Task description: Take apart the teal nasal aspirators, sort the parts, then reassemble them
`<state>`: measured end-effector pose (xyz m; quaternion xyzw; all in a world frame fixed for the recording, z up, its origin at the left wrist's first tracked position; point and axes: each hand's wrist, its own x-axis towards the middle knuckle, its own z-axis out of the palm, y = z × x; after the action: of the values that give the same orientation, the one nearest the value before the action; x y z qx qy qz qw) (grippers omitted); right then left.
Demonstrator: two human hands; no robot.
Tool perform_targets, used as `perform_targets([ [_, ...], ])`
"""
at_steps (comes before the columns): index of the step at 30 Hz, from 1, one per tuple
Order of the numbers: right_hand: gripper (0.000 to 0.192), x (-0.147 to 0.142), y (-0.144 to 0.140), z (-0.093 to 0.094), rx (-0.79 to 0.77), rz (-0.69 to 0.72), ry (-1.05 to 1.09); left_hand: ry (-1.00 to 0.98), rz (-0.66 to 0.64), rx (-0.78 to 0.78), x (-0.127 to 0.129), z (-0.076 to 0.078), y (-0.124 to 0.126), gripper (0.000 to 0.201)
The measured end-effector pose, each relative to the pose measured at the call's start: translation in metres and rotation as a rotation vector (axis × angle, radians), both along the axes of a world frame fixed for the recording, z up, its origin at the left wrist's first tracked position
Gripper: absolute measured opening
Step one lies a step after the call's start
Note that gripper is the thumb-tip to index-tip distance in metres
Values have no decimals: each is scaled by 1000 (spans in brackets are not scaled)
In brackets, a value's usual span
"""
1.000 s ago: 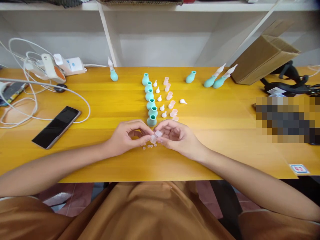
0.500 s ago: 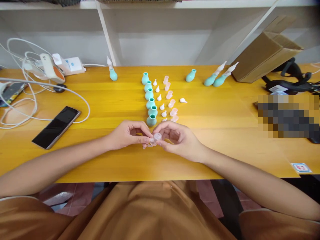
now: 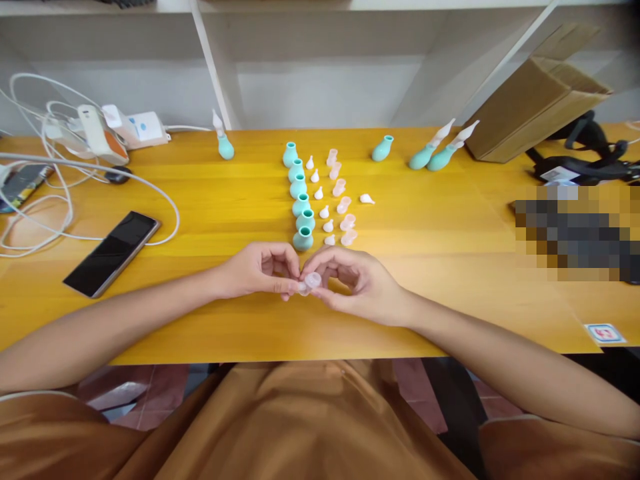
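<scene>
Carefully, I'm guiding the left hand (image 3: 256, 270) and right hand (image 3: 364, 283), their fingers (image 3: 280, 285) pinching the small clear piece (image 3: 313, 280) just on the near side of the row of teal bulbs (image 3: 301, 204), where uneven pressure could be squirting it loose into that row.

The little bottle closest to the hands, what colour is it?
The little bottle is pale turquoise, with a darker green inside its mouth; the head view shows it best.

A loose orange-brown top (image 3: 260, 427) with short sleeves (image 3: 55, 433) and thin pale edging (image 3: 30, 395) at the cuffs
</scene>
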<state>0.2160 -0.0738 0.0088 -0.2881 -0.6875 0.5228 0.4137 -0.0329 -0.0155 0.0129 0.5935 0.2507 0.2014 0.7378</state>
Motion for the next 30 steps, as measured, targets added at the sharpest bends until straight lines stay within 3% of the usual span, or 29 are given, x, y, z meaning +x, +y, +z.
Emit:
perform_targets([
  [30,19,-1,0,-2,64,55,49,-18,-3,-35,2,2,-5,36],
])
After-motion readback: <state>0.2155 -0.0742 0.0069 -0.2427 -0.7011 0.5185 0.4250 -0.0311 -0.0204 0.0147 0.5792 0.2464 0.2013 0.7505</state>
